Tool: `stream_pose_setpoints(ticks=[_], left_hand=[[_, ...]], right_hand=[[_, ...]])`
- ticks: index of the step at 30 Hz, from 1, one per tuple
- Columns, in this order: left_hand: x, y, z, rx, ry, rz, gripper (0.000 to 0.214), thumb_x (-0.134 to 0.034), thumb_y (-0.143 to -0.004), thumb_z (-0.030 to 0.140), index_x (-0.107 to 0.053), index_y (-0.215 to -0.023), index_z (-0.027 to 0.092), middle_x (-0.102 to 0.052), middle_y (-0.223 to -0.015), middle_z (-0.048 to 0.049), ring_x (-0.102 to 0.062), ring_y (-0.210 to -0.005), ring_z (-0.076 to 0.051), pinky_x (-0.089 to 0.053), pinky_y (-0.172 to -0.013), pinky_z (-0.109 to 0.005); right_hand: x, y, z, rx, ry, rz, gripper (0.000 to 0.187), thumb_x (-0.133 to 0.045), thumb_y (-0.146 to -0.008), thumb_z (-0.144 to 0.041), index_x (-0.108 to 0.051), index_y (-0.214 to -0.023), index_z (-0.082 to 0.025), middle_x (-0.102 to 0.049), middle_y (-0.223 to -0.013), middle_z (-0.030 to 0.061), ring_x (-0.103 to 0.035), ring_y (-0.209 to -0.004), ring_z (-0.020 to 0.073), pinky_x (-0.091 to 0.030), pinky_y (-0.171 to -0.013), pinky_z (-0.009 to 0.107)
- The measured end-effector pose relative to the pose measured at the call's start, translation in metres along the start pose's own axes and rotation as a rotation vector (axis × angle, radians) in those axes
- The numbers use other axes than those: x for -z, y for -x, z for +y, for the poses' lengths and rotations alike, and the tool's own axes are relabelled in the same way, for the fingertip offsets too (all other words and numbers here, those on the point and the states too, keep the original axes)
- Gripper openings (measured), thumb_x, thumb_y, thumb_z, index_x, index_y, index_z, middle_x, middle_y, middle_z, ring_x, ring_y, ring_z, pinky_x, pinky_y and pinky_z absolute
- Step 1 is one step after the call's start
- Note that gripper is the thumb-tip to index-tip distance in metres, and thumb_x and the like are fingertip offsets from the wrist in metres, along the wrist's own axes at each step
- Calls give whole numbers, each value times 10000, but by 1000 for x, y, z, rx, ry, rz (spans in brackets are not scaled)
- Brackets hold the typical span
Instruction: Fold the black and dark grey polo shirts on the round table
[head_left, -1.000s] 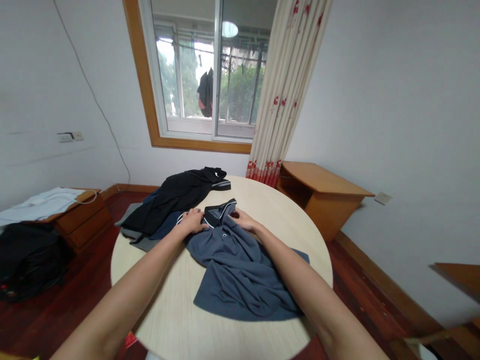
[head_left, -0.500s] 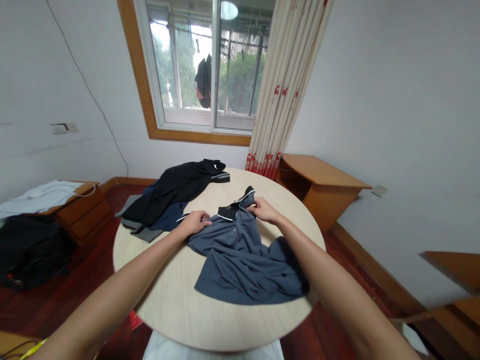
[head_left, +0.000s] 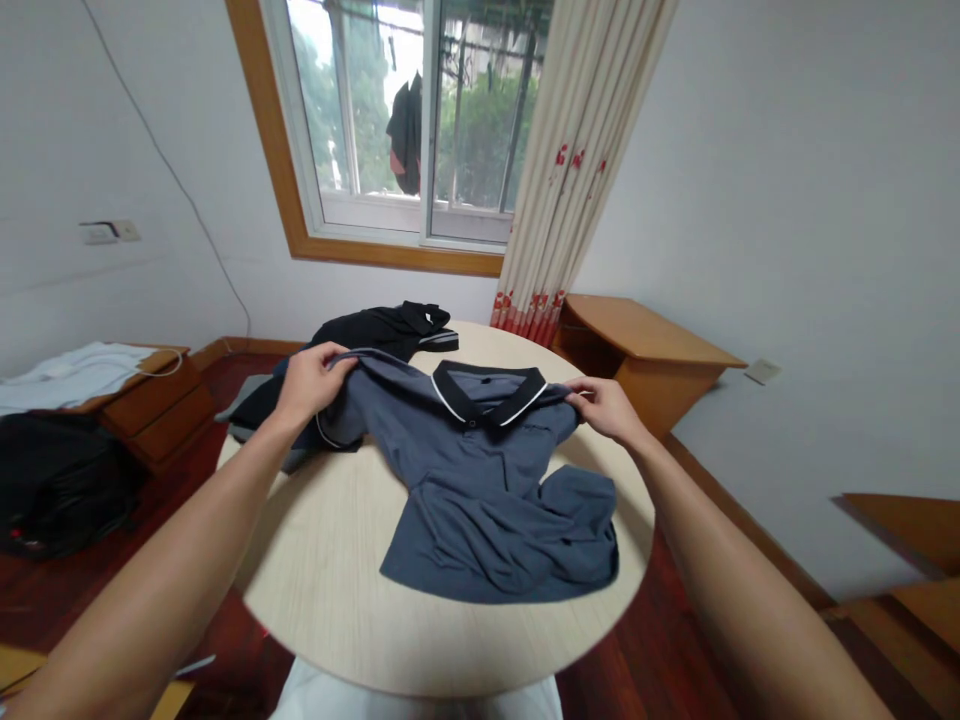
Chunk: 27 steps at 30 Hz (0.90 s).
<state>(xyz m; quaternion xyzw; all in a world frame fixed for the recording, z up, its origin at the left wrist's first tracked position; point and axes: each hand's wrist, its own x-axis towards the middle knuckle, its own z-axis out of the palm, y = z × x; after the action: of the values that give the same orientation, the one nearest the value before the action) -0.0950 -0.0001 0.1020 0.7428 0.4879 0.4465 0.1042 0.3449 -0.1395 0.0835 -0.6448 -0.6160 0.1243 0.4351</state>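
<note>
A grey-blue polo shirt with a black, white-edged collar lies partly raised over the round table. My left hand pinches its shoulder on the left side, where the sleeve hangs below. On the other side, my right hand grips the opposite shoulder. Between my hands the collar faces me, stretched wide, while the lower body and hem rest in wrinkles on the tabletop. Just beyond my left hand is a pile of dark shirts, black on top with grey and navy below, partly covered by the hand and the polo.
A wooden desk stands beyond the table's right side. At the left are a wooden drawer cabinet with white cloth on it and a black bag. A curtain hangs beside the window at the back.
My hands have moved apart, left hand to the left and right hand to the right. The polo's bunched upper part is now spread between them, its collar opened out.
</note>
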Motion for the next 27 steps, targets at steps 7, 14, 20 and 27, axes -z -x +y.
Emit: stream_pose_setpoints(ticks=[7,14,20,27], left_hand=[[-6,-86,12,112,-163,13,413,-571,-887,442,-698,-1087,104,-695,-927,-31,-585,-830,-157,-464,-808,-285],[-81,-105,46,50,-332,-119,575,-604,-893,297,-458,-1410,91,-470,-1468,-178,-433,-1352,-288,-362,-1086,-375],[-91,9,55,-345,-257,-623,289,-554,-904,394,-708,-1005,171,-682,-1108,-100,-623,-1051,-229,-449,-949,-305],[-42,79,57,-483,7,-1047,289,-662,-827,472,-685,-826,184,-635,-818,-25,-584,-726,-156,-410,-648,-238]], right_hand=[[7,-88,4,43,141,307,271,-583,-804,-309,-693,-962,-118,-717,-910,99,-649,-834,216,-523,-835,349],[-50,-137,-20,-114,430,203,476,-555,-876,-214,-539,-1317,-34,-577,-1315,224,-539,-1228,286,-389,-1073,386],[-90,-31,-8,117,499,-219,290,-556,-910,-259,-682,-1140,-134,-643,-1228,134,-571,-1177,228,-390,-1063,327],[-40,40,10,123,392,-217,195,-548,-868,-251,-723,-898,-170,-682,-945,86,-628,-857,198,-489,-825,301]])
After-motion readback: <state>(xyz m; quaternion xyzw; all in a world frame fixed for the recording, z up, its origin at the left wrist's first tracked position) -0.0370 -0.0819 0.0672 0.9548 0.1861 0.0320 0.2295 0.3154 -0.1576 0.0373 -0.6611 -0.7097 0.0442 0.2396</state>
